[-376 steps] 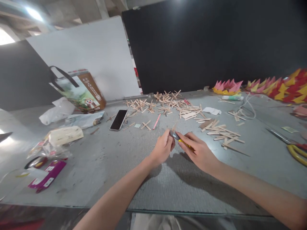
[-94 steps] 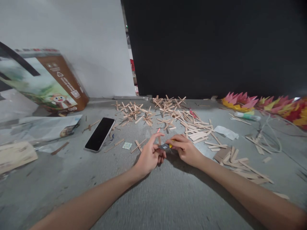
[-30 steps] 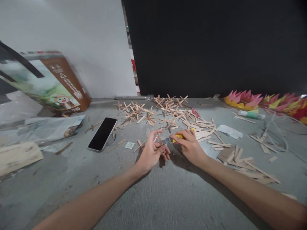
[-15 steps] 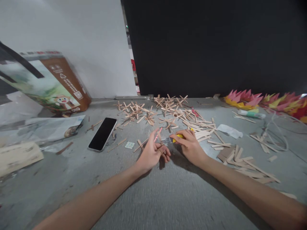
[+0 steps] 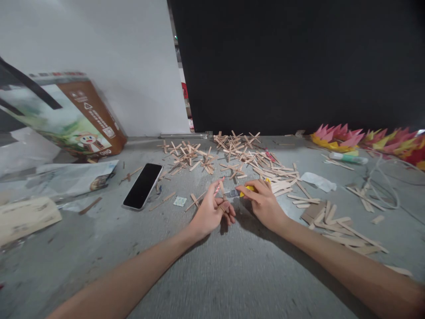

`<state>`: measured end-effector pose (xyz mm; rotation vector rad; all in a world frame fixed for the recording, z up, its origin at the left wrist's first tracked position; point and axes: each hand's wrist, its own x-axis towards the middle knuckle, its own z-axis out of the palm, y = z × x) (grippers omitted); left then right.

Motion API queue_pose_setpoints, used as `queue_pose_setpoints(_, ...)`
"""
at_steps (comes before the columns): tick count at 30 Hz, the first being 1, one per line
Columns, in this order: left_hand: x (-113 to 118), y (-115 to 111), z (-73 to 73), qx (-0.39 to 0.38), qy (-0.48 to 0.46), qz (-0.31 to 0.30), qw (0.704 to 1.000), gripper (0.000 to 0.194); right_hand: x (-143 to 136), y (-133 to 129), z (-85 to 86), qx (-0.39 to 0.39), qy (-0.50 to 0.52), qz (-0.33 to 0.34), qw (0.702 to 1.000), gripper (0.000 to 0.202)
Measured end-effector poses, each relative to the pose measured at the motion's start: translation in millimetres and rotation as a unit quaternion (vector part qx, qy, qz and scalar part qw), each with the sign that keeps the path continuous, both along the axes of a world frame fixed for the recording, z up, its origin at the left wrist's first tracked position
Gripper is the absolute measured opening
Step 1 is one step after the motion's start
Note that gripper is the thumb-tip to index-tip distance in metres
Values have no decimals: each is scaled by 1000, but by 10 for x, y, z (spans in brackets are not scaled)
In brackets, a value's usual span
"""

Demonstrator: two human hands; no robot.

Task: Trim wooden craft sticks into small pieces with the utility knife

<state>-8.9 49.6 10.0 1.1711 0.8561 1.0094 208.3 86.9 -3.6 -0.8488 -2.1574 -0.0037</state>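
My left hand (image 5: 212, 209) is closed on a small wooden stick (image 5: 222, 188), with a thin red-and-white striped piece (image 5: 218, 188) beside it at the fingertips. My right hand (image 5: 263, 202) grips a yellow-handled tool (image 5: 247, 190), whose grey collar and thin shaft point left to the stick. Whether the tip touches the wood is too small to tell. Just beyond my hands lie star-shaped pieces of crossed wooden sticks (image 5: 234, 169). Loose flat sticks (image 5: 280, 179) are spread to the right of them.
A black-screened phone (image 5: 142, 186) lies left of my hands, near a small printed packet (image 5: 179, 201). Farther left stand a brown printed bag (image 5: 89, 119) and plastic wrapping. At right are a glue stick (image 5: 348, 158), a white cable (image 5: 378, 175) and pink-yellow paper decorations (image 5: 337, 138).
The stick piece in my left hand has turned slightly. The tool in my right hand is in nearly the same place, still pointing at it.
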Motion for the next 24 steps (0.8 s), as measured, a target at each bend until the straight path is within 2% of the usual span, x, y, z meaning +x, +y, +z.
queue_pose_setpoints(8, 2, -17, 18, 4, -7, 11, 1000, 84, 14, 39, -66, -9, -11, -3, 1000, 52)
queue_pose_setpoints(14, 17, -36, -2, 6, -28, 22, 999, 103, 7, 58, -40, -41, -33, 17, 998, 47)
queue_pose_setpoints(24, 4, -5, -26, 4, -20, 3, 1000, 87, 3, 51, -66, -36, -28, 21, 999, 47)
